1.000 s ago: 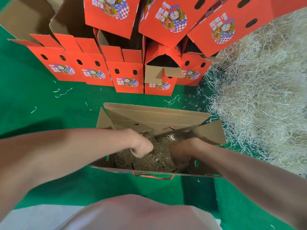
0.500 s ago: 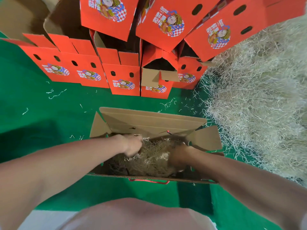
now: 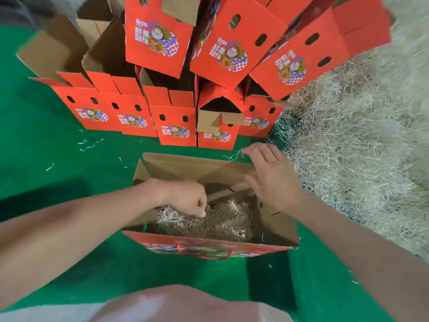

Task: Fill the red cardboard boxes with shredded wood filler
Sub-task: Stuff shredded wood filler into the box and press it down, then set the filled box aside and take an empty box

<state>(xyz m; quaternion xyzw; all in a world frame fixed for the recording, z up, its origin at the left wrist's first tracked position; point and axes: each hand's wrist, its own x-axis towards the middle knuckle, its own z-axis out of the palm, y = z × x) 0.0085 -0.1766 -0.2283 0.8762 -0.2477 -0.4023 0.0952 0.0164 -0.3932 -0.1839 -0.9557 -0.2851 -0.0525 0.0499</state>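
Change since half a second ago: the right hand (image 3: 272, 176) has come up out of the open red box (image 3: 209, 244). It now hovers palm down over the box's far right corner, its fingers straight and spread apart, holding nothing. Before, it was down inside the box, on the filler. The left hand (image 3: 185, 199) stays low in the box at the left side, its fingers curled under with the tips on the shredded wood filler (image 3: 222, 220). Cannot tell whether it pinches any strands.

The box stands on the green floor covering (image 3: 58, 163), right in front of the person, flaps open, brown inside, with a red cord handle (image 3: 205, 256) on the near wall. The filler lies as a pale, tangled layer across the bottom, well below the rim. A large loose pile of filler (image 3: 362, 147) sits just right of the box. Stacked red boxes (image 3: 174, 123) stand behind, most with their flaps up. Stray strands are scattered on the green.
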